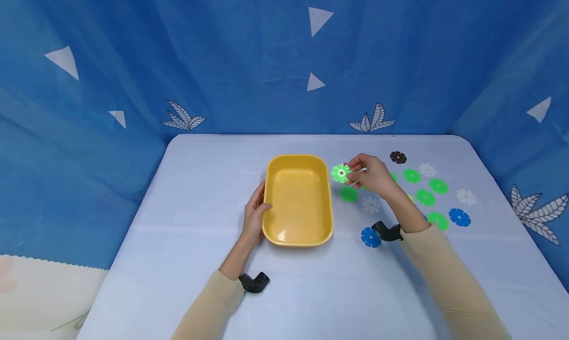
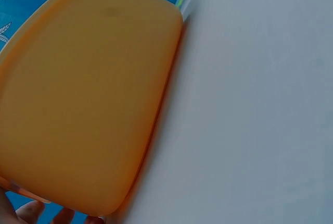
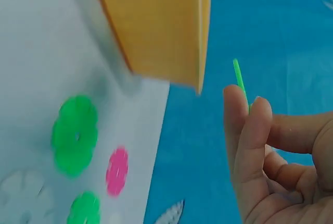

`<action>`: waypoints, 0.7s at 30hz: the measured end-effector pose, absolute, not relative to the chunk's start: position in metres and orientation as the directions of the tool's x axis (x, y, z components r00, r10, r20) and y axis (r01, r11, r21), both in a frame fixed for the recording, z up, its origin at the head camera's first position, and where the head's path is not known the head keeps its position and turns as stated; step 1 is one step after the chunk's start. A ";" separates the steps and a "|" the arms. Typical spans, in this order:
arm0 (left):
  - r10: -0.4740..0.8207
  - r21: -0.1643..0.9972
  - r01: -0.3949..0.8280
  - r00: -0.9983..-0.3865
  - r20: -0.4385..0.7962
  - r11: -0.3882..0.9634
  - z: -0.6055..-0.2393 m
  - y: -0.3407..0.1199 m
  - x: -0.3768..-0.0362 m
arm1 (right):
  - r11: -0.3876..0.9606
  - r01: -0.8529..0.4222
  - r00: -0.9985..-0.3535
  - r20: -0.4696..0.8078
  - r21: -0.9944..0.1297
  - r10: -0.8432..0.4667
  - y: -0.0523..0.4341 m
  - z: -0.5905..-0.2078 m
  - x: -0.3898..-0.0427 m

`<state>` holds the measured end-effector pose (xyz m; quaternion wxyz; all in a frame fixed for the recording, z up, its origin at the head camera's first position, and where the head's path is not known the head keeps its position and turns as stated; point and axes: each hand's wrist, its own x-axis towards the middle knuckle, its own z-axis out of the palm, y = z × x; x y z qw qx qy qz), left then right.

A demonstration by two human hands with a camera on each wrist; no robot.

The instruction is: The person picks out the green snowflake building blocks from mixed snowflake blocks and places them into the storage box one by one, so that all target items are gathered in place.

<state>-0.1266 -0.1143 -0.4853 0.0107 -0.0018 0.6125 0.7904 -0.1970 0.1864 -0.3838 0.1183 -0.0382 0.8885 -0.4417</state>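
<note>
A yellow plastic basin (image 1: pixel 299 201) with rounded corners stands in the middle of the white table, nothing in it. My left hand (image 1: pixel 253 220) grips its left wall, thumb over the rim and fingers along the outside. In the left wrist view the basin's wall (image 2: pixel 93 99) covers most of the frame, and only some fingertips (image 2: pixel 31 211) show below it. My right hand (image 1: pixel 373 176) pinches a green notched disc (image 1: pixel 341 173) between thumb and fingers, raised just right of the basin. The right wrist view shows that disc (image 3: pixel 239 76) edge-on, beside the basin's corner.
Several loose notched discs lie on the right of the table, such as a black one (image 1: pixel 398 157), a blue one (image 1: pixel 460 217), a white one (image 1: pixel 467 196) and a pink one (image 3: pixel 117 171). A blue patterned cloth (image 1: pixel 249 58) hangs behind the white table (image 1: pixel 200 182) and at its sides.
</note>
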 end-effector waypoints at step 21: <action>0.019 0.974 -0.045 -0.999 -0.042 -0.222 -0.486 -0.115 -0.125 | 0.674 -0.039 -0.927 -0.225 -0.737 -0.300 0.085 -0.410 -0.235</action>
